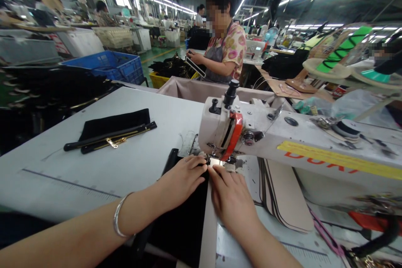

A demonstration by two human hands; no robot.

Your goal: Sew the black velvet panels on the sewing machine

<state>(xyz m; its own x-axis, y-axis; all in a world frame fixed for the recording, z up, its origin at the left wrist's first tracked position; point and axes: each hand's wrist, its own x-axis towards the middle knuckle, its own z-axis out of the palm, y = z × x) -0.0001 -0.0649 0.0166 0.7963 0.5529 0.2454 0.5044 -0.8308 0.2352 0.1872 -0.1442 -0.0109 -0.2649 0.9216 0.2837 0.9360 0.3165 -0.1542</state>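
Note:
My left hand (185,178) lies on a black fabric piece (184,228), its fingers stretched toward the sewing machine's (216,123) needle area. A silver bangle (117,215) circles that wrist. Beside it, my right hand (230,194) rests with its fingers flat at the edge of a beige strip (208,230) that runs along the black fabric. The fingertips of both hands come close together just before the presser foot, which is partly hidden by the machine head. A black bar-like edging (171,161) borders the fabric's left side.
Left on the table (103,176) lie black pieces with a gold zipper (117,139). Rounded beige panels (287,201) are stacked under the machine arm, near pink-handled scissors (326,234). Across from me, a person (224,50) handles a dark piece; a blue crate (121,67) stands behind the table.

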